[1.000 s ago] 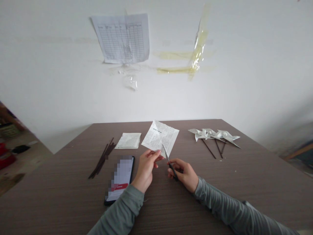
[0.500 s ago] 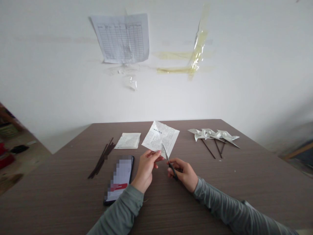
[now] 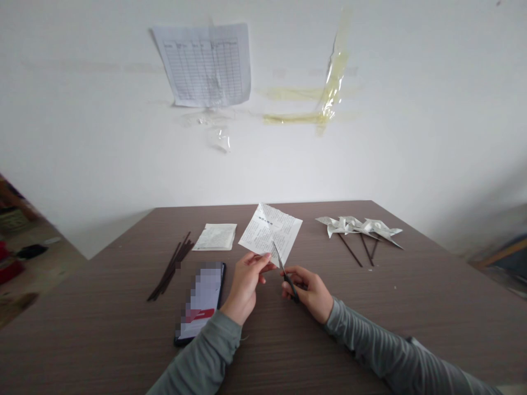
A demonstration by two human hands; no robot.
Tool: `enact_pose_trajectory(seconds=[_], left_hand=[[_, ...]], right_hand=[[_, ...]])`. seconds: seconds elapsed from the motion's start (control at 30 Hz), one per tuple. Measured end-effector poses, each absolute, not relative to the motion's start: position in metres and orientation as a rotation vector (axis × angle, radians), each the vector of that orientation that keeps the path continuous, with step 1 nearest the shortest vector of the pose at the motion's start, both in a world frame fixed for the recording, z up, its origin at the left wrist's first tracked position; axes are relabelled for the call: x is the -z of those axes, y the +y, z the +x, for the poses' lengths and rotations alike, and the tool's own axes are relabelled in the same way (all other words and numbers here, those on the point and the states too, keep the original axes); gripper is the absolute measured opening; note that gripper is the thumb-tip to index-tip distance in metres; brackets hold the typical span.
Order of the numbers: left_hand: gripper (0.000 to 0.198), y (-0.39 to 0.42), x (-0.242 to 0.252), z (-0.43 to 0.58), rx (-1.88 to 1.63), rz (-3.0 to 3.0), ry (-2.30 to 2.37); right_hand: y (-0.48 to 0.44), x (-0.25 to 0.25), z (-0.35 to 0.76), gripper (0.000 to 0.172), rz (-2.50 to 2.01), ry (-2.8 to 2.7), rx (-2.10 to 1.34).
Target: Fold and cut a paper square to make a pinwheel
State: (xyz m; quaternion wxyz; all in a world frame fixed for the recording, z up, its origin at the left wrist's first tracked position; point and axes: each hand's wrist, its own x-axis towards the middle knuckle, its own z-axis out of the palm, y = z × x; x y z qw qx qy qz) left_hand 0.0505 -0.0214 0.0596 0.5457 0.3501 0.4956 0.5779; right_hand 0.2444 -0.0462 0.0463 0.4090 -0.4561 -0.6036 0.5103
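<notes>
sleeves (image 3: pixel 201 354): long, grey-green, plain; hands (image 3: pixel 246 288): bare; no jewellery visible

Printed paper square (image 3: pixel 268 233), creased, text-covered, corner-down; slim dark-handled scissors (image 3: pixel 286 277), blades seemingly at paper's lower edge.

Phone (image 3: pixel 201 303) left of printed sheet (image 3: pixel 268 233)

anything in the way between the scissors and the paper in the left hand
Nothing visible. The scissors in the right hand have their tips over the near edge of the printed paper, which the left hand pinches, and no object sits between them.
</notes>
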Motion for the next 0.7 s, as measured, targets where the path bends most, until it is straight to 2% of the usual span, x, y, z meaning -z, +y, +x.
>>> enact_pose_trajectory(seconds=[0.7], left_hand=[[0.036, -0.0218, -0.0554, 0.0506, -1.365, 0.850, 1.163]], right_hand=[[-0.0448, -0.0442, 0.2454, 0.072, -1.122, -1.510, -1.261]])
